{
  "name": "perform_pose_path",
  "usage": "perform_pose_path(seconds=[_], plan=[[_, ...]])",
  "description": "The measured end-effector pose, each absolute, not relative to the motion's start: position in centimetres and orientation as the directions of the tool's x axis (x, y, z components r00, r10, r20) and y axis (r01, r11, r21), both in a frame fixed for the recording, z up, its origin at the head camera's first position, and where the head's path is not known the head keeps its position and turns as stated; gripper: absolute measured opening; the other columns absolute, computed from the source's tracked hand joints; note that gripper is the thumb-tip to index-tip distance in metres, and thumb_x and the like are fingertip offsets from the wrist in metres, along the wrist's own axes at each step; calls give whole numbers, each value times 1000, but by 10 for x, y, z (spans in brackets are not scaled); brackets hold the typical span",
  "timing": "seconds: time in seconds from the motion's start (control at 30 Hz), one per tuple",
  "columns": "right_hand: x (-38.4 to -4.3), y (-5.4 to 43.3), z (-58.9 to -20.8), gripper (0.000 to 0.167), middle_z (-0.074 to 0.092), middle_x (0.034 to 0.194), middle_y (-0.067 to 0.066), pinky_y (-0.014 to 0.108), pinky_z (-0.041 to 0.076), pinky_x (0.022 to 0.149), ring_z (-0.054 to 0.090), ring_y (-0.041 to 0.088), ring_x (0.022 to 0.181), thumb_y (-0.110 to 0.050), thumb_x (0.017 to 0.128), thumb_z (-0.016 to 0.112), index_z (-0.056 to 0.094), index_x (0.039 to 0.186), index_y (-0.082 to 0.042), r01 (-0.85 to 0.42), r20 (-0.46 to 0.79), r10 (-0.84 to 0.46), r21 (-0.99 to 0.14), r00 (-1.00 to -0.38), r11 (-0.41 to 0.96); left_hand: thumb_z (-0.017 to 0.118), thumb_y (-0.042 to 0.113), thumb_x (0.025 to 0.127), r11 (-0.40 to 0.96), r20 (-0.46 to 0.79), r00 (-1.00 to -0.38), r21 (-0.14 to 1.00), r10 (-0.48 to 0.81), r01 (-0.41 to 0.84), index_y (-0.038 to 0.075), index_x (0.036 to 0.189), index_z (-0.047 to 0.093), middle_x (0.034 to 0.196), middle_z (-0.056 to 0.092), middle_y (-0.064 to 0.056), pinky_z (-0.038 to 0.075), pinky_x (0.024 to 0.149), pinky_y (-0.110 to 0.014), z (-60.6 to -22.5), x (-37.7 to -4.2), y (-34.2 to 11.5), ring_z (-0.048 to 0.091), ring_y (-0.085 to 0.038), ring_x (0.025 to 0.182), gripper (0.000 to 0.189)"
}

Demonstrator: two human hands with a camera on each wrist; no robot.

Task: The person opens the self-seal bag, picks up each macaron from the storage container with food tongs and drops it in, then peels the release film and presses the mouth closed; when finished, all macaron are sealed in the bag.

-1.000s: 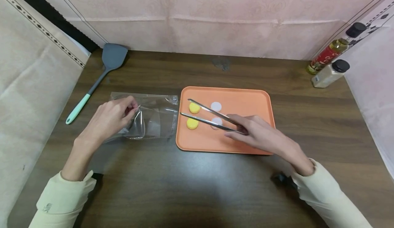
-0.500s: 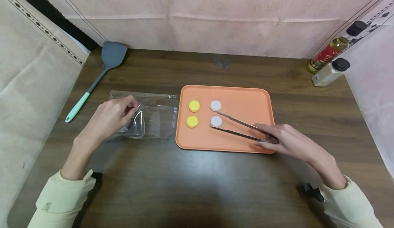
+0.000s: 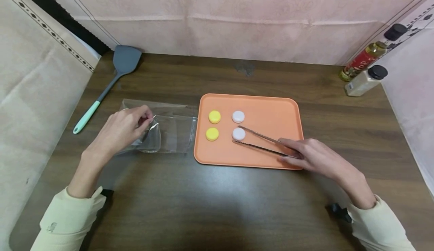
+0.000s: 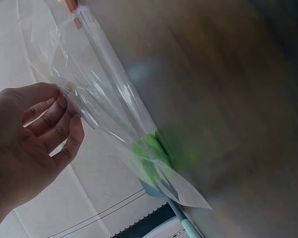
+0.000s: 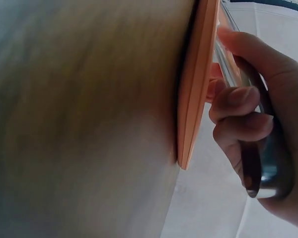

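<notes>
My left hand [image 3: 120, 130] pinches the upper side of a clear plastic bag [image 3: 173, 130] lying left of the tray. Something green [image 4: 153, 153] shows through the plastic in the left wrist view; in the head view my hand hides it. My right hand [image 3: 315, 155] grips metal tongs [image 3: 268, 151], also seen in the right wrist view. Their arms stand apart, with the tips on either side of the near white disc [image 3: 239, 134]; whether they touch it I cannot tell. The far white disc [image 3: 238, 117] and two yellow discs, far [image 3: 214, 117] and near [image 3: 212, 134], lie on the orange tray [image 3: 271, 109].
A grey spatula [image 3: 125, 60] with a mint handle lies at the back left. An oil bottle [image 3: 364, 58] and a black-capped jar [image 3: 366, 80] stand at the back right. Cloth walls [image 3: 217, 21] border the wooden table [image 3: 210, 205].
The tongs and my right hand have moved right, from over the yellow discs to the near white disc, with only a slight shift since half a second ago. My left hand stays put.
</notes>
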State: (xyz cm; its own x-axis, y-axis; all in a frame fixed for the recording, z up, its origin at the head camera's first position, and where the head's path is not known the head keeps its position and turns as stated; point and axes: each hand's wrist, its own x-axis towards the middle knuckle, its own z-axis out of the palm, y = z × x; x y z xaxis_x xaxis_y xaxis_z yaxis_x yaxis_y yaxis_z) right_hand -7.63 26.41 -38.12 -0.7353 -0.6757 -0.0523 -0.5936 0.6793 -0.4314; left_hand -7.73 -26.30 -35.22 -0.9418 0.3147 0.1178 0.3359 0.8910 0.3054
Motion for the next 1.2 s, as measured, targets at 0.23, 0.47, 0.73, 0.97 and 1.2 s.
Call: perform_pose_path(seconds=[0.23,0.47,0.73,0.97,1.2], plan=[[-76,261,-384,22,35,72,-21,20,35,56,36,-7,59,-19,100,82,63,110,-26,-685,74,-715,-371,-695,627,73,6,103,889,122,-939,302,322,344,4,104,71,85,72,-5,50,61,-43,-352,-78,-263,60,-18,70,3],[-77,259,-385,23,32,71,-21,19,33,53,32,-8,57,-17,100,81,62,109,-25,-700,90,-729,-380,-679,605,73,7,104,890,115,-941,304,319,339,4,103,71,84,72,-5,51,61,-43,-352,-77,-264,60,-18,70,3],[-81,255,-382,23,37,72,-19,19,34,55,35,-8,60,-17,104,78,69,125,-24,-659,30,-733,-464,-680,592,74,7,104,893,106,-943,303,316,333,5,104,71,84,71,-5,51,61,-44,-352,-77,-263,59,-17,70,4],[-92,235,-369,13,45,71,-17,21,34,54,38,-6,58,-21,106,76,67,115,-24,-627,-46,-740,-497,-671,600,73,8,104,892,109,-942,302,318,336,5,104,71,85,72,-5,52,61,-45,-351,-78,-263,60,-18,70,3],[-99,207,-360,26,54,70,-14,22,36,54,43,-3,57,-26,107,75,73,130,-16,-655,-40,-753,-465,-657,596,74,7,104,892,114,-940,297,323,342,5,104,71,84,71,-5,50,60,-43,-352,-77,-263,59,-18,69,4]])
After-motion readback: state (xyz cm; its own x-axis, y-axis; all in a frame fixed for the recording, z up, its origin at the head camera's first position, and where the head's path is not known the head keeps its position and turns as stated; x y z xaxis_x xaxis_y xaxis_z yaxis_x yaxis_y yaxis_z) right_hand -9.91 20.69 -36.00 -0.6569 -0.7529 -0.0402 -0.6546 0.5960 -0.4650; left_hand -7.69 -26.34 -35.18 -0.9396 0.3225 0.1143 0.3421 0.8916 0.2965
